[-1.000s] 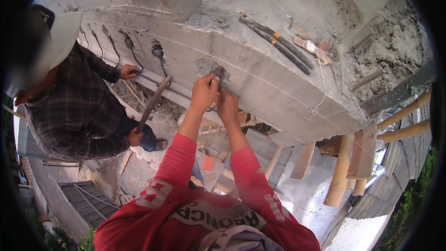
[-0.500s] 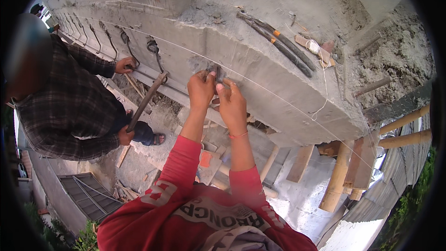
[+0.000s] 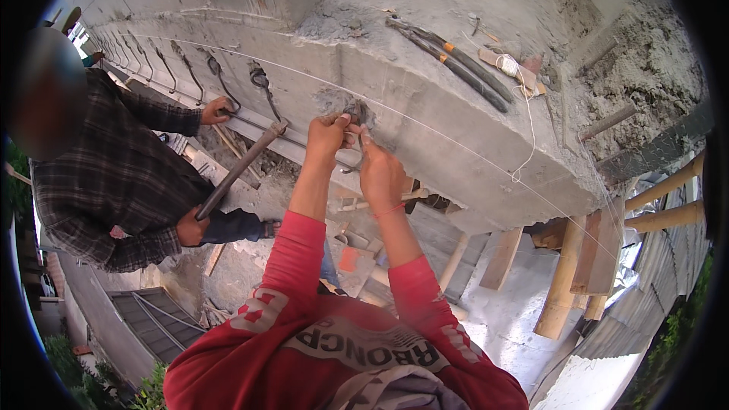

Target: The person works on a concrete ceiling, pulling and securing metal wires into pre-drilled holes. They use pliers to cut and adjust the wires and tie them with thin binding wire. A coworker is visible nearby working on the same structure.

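In front of the concrete beam [image 3: 448,144], both my hands are raised to a short steel bar [image 3: 361,111] that sticks out of a chipped hollow. My left hand [image 3: 328,138] is closed, thumb and fingertips pinched beside the bar. Just to its right, my right hand [image 3: 382,176] is closed too, its fingertips nearly meeting the left ones. Whatever the fingers pinch is too small or hidden to make out. Below the fingers shows a curved bar end [image 3: 349,167]. A taut white string [image 3: 425,127] runs along the beam face past my hands.
Long-handled cutters [image 3: 456,64] with dark grips lie on the beam top, near a string spool [image 3: 507,65]. At left a co-worker in a plaid shirt [image 3: 99,175] holds a hammer [image 3: 243,171] by bent steel bars [image 3: 262,80]. Timber posts [image 3: 560,281] stand below right.
My right hand has turned, its fingertips now closer to the left hand's. The curved bar end has come into sight below them. The view has shifted slightly.
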Motion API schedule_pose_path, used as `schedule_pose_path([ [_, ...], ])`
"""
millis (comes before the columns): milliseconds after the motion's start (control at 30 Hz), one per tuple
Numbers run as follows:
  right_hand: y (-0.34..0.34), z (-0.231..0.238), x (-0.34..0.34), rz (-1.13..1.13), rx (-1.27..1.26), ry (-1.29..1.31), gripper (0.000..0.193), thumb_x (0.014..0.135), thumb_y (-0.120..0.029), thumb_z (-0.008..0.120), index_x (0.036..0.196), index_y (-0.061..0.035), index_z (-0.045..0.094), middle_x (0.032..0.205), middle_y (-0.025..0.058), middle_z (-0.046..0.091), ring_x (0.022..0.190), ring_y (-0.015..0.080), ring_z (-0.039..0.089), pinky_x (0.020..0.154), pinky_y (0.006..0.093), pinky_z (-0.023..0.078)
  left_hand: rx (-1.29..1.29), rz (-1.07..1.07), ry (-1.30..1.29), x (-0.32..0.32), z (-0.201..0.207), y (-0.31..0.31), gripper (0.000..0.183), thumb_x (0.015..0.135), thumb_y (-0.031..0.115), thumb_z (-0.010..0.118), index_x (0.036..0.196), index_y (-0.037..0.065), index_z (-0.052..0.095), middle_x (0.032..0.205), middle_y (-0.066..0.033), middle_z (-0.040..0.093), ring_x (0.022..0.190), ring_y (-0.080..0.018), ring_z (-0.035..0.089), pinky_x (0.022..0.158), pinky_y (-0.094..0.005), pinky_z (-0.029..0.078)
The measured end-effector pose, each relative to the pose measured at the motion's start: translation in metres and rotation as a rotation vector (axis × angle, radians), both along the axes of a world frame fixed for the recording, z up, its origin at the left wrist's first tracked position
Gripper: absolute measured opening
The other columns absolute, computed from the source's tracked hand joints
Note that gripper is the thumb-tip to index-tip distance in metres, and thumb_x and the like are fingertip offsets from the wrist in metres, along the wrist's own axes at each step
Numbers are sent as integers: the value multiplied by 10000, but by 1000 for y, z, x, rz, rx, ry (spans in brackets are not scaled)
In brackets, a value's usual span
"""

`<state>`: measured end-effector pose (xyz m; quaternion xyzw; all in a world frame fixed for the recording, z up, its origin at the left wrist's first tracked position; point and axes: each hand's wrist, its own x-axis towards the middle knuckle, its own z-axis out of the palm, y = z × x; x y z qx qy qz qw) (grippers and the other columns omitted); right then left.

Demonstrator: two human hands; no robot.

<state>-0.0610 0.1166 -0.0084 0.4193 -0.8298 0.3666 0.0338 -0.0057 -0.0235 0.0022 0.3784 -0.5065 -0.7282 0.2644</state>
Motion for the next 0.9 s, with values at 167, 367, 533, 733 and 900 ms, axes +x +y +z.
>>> schedule_pose_path([
  [167, 17, -8, 24, 28, -99, -10, 400, 978, -34, 603, 1358, -88, 716, 928, 179, 741, 847, 396, 727, 716, 504, 545, 224, 15, 44, 4, -2, 4, 216, 1027, 195, 708, 1209, 85, 745, 1043, -40, 747, 827, -137, 674, 706, -312, 542],
  [367, 18, -23, 39, 127, -172, -135, 539, 961, 2, 575, 1481, -127, 637, 933, 174, 732, 840, 390, 719, 709, 499, 546, 184, 73, 11, 0, 4, 24, 283, 967, 264, 811, 1193, 108, 744, 1025, -16, 689, 846, -156, 659, 720, -326, 540],
  [533, 20, -16, 25, 149, -91, -285, 384, 962, -57, 616, 1324, -99, 738, 925, 183, 750, 841, 415, 721, 721, 521, 539, 299, 58, 175, -8, -14, 26, 242, 950, 302, 841, 1023, 102, 725, 917, -4, 664, 769, -142, 653, 646, -292, 527],
  [733, -12, 18, -14, -88, -165, -246, 267, 1031, -264, 632, 1014, -41, 777, 803, 192, 756, 762, 353, 761, 709, 449, 569, 97, -3, 112, -10, -31, 16, 220, 1000, 270, 785, 1023, 66, 708, 891, -5, 696, 785, -101, 668, 644, -284, 553],
  [900, -38, 45, -16, -129, 80, -33, 364, 1004, -371, 667, 897, -40, 774, 831, 213, 764, 789, 407, 755, 740, 488, 584, -30, 137, 375, -22, -55, 37, 195, 1077, 213, 668, 1130, 31, 713, 972, -10, 723, 813, -64, 663, 677, -256, 548],
])
